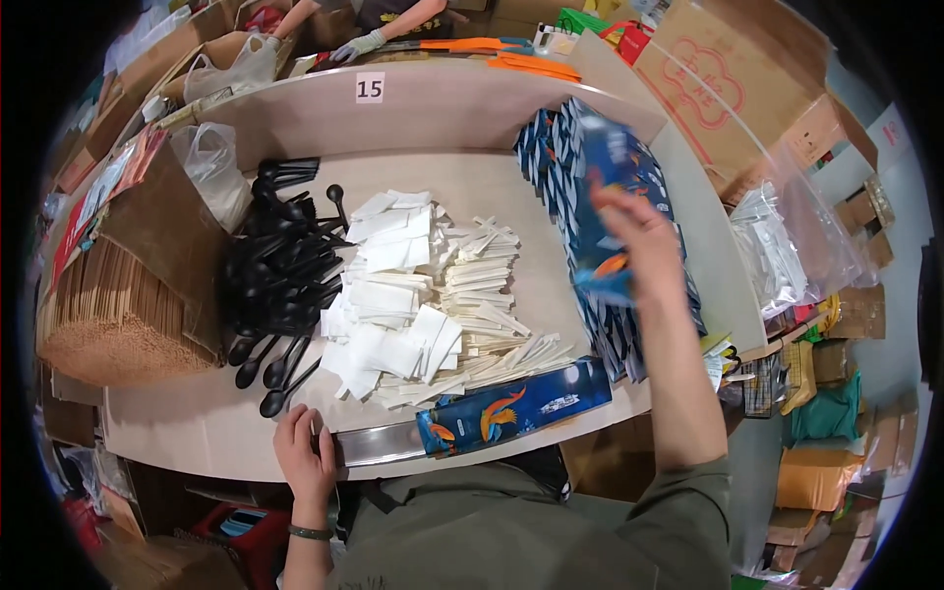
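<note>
My right hand (644,241) is closed on a blue printed packet (612,261), blurred by motion, above a long row of similar blue packets (565,177) at the right of the table. My left hand (303,454) rests at the table's front edge, fingers loosely bent and holding nothing I can see, beside a metal strip (379,445). A single blue packet with an orange fish print (516,405) lies over that strip's right part. Between the hands are white flat packets (393,295), narrow cream-coloured sticks (482,295) and a heap of black plastic spoons (285,261).
A tall cardboard box (133,285) packed with brown, thin-edged pieces stands at the left, beside a white plastic bag (211,172). A low partition (442,108) rims the table. Beyond it, a co-worker's gloved hand (359,44) shows. Clear bags (787,236) hang at right.
</note>
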`<state>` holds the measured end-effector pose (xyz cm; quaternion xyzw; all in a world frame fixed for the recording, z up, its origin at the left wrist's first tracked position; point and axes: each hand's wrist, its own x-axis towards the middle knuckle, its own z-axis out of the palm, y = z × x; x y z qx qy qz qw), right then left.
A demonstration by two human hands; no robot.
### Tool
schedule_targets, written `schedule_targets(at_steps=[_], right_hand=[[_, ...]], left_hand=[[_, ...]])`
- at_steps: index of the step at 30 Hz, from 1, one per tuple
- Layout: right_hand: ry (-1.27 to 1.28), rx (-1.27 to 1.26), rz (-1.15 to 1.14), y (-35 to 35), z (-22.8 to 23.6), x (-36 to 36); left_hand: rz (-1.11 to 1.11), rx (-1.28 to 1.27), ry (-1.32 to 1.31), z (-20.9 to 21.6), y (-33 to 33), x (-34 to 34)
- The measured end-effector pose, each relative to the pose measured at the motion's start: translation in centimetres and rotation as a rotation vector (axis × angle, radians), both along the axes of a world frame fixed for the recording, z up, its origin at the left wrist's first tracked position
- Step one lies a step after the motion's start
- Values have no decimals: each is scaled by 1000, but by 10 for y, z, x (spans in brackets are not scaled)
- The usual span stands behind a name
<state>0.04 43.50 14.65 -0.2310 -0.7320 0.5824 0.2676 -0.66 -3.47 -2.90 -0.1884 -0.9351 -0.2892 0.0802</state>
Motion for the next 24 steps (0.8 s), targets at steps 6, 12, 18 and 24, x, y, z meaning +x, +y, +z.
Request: schedule_targets(at_steps=[6, 12, 18, 24], right_hand=[[-106, -135, -114, -1, -14, 8], [-493, 440, 301, -57, -150, 21], [-374, 832, 204, -50, -153, 24], [-354, 777, 114, -63, -134, 4]], left_hand=[[-4, 4, 10, -2, -2, -1], [0, 5, 11, 5, -1, 2], [0, 33, 11, 3, 2, 1], [-6, 46, 40, 5, 3, -11]])
